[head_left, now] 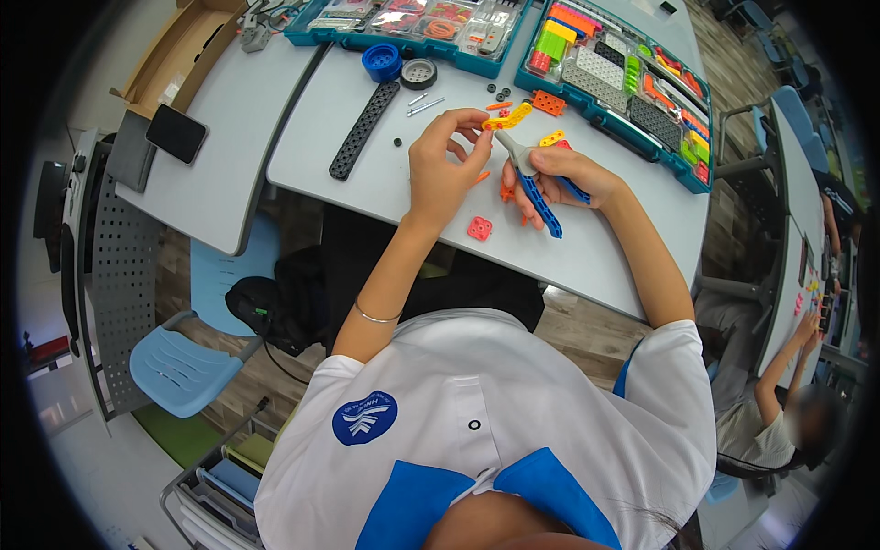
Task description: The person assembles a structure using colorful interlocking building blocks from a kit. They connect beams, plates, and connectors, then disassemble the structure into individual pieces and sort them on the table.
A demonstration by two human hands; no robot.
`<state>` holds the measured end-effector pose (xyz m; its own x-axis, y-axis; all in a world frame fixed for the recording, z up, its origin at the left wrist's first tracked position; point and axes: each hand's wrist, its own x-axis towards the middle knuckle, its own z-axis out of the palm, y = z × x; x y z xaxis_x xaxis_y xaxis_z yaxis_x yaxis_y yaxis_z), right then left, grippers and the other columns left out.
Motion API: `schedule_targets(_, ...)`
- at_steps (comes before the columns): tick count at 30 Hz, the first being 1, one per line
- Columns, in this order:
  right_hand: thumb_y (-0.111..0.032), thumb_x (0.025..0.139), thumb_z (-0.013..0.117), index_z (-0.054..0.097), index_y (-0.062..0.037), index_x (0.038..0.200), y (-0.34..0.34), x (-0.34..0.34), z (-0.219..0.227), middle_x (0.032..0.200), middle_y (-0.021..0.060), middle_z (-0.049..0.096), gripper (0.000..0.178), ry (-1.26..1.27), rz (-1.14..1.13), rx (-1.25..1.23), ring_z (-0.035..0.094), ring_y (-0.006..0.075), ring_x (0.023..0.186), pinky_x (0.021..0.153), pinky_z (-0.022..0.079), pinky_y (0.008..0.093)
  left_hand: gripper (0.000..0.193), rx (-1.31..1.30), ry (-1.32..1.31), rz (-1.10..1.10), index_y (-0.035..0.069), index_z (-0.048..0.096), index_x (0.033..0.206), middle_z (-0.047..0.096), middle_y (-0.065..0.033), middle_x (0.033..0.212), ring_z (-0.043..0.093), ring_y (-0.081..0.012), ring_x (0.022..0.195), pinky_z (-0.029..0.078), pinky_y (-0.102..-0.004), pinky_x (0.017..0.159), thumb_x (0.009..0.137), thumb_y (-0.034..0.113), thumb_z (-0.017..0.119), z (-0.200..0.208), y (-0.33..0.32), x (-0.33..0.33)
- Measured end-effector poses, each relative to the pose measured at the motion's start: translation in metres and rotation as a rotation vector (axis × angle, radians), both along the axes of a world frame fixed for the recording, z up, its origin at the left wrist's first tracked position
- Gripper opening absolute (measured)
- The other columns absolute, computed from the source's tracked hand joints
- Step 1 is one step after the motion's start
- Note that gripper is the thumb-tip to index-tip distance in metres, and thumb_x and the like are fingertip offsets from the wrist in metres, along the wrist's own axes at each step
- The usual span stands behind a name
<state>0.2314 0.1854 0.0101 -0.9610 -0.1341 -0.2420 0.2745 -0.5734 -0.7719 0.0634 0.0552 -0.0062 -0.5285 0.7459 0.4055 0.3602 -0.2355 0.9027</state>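
Observation:
My left hand (442, 158) is closed in a pinch on a yellow angled building beam (514, 116), just above the table. A small red piece sits at the beam's near end, by my fingertips. My right hand (579, 172) grips a pair of pliers (539, 205) with blue handles and a grey head. The tip of the pliers reaches the beam beside my left fingers; whether it clamps anything is too small to tell. Close to my hands lie an orange perforated plate (548, 103), a short yellow beam (551, 138) and a pink square plate (479, 228).
On the white table (312, 137) lie a black perforated strip (364, 131), a blue wheel hub (381, 63), a black tyre (419, 72) and metal shafts (424, 105). Two teal parts cases (614, 105) stand along the far side. A phone (177, 134) rests on the left table.

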Motion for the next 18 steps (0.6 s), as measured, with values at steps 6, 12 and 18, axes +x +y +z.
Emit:
schedule_targets(6,-0.041,0.102,0.045,0.053,0.0028,0.116,0.001,0.001,-0.008,0.091,0.0155,0.066,0.047,0.007,-0.044,-0.011,0.069,0.0230,0.076,0.072,0.059,0.0379,0.022,0.050,0.135,0.035,0.002,0.068,0.103,0.070,-0.0067,0.093,0.066,-0.0098,0.079,0.048,-0.0212,0.056,0.081,-0.001,0.071,-0.004,0.000,0.000)
schedule_targets(12,-0.041,0.102,0.046,0.053,0.0023,0.115,0.002,0.001,-0.010,0.091,0.0156,0.066,0.046,0.009,-0.042,-0.028,0.070,0.0242,0.075,0.072,0.059,0.0392,0.023,0.075,0.094,0.025,0.002,0.069,0.102,0.070,-0.0071,0.093,0.068,-0.0113,0.079,0.052,-0.0220,0.059,0.080,-0.003,0.071,-0.003,-0.001,-0.001)
schedule_targets(18,-0.040,0.102,0.045,0.054,0.0024,0.114,0.002,-0.001,-0.014,0.088,0.0164,0.065,0.045,0.052,-0.110,-0.049,0.070,0.0259,0.076,0.073,0.059,0.0428,0.023,0.090,0.143,0.024,0.000,0.068,0.102,0.070,-0.0082,0.093,0.069,-0.0128,0.080,0.056,-0.0241,0.062,0.080,-0.004,0.070,0.000,-0.003,0.003)
